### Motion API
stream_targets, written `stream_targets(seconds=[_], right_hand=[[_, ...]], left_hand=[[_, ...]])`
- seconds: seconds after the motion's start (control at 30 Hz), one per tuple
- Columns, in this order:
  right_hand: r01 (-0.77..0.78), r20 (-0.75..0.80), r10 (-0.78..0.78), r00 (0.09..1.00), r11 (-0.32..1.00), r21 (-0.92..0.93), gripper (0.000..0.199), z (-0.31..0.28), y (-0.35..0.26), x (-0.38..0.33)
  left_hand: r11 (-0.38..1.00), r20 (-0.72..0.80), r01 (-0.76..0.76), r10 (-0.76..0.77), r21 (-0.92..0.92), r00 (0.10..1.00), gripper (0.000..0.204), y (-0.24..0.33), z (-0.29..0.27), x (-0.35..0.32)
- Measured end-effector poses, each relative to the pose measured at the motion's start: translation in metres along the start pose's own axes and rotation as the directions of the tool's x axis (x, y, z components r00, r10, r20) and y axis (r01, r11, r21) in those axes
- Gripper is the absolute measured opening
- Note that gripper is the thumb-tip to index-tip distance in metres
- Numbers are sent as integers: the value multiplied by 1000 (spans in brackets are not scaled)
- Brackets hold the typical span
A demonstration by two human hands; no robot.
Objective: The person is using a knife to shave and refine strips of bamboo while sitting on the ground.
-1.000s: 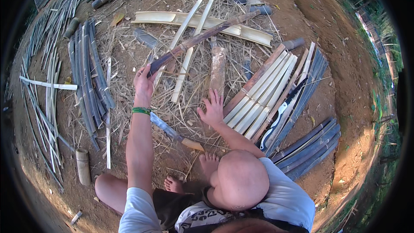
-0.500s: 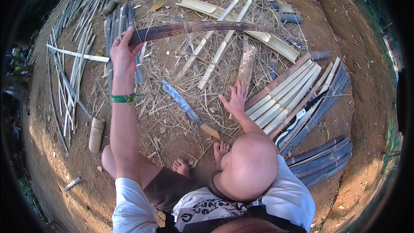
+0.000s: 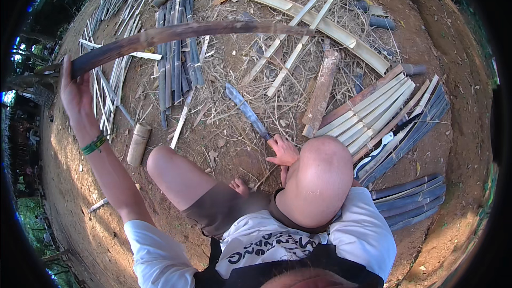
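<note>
Out to the far left, my left hand (image 3: 79, 96) is closed around one end of a long dark split bamboo length (image 3: 176, 34). That bamboo is raised above the ground and stretches right across the upper part of the view. Beside my right knee, my right hand (image 3: 282, 152) is closed over the handle of a machete (image 3: 245, 109), hiding most of it. The machete's bluish blade lies low over the ground, its tip toward the far left.
Pale split bamboo strips (image 3: 373, 109) and dark ones (image 3: 408, 200) lie at the right. A brown bamboo piece (image 3: 322, 88) rests nearer the middle. Farther off is a halved bamboo trough (image 3: 320, 29). Dark strips (image 3: 173, 53), a short bamboo section (image 3: 140, 144) and fibre shavings (image 3: 245, 66) cover the ground leftward.
My left hand has swung left with the bamboo. My right hand has come back from beside the brown bamboo piece and taken hold of the machete's handle.
</note>
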State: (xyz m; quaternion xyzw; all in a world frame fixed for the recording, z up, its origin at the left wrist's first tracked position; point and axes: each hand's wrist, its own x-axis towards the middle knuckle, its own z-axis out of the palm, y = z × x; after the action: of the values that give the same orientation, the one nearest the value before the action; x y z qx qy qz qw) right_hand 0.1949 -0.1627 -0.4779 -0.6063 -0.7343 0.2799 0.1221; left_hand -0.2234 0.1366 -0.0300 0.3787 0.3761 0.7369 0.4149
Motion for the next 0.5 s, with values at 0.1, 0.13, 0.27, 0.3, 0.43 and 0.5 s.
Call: stream_targets(seconds=[0.1, 0.13, 0.27, 0.3, 0.43, 0.5], right_hand=[[-70, -81, 72, 994, 997, 16, 62, 13, -12, 5], [-117, -111, 119, 987, 993, 28, 62, 21, -4, 5], [-183, -122, 190, 974, 981, 68, 59, 19, 1, 18], [-227, -63, 230, 971, 973, 48, 58, 14, -2, 23], [-363, 2, 363, 932, 932, -16, 53, 2, 19, 32], [-377, -34, 379, 925, 925, 52, 52, 3, 33, 22]], left_hand=[[984, -34, -178, 179, 18, 983, 30, 56, -43, 15], [976, -21, -216, 217, 8, 976, 30, 64, -46, 22], [962, -1, -272, 272, -19, 962, 30, 123, -82, 48], [956, -81, -294, 294, 14, 952, 29, 131, -88, 46], [882, -126, -462, 471, 97, 873, 28, 129, -67, 27], [815, -148, -569, 580, 111, 801, 32, 126, -25, 7]])
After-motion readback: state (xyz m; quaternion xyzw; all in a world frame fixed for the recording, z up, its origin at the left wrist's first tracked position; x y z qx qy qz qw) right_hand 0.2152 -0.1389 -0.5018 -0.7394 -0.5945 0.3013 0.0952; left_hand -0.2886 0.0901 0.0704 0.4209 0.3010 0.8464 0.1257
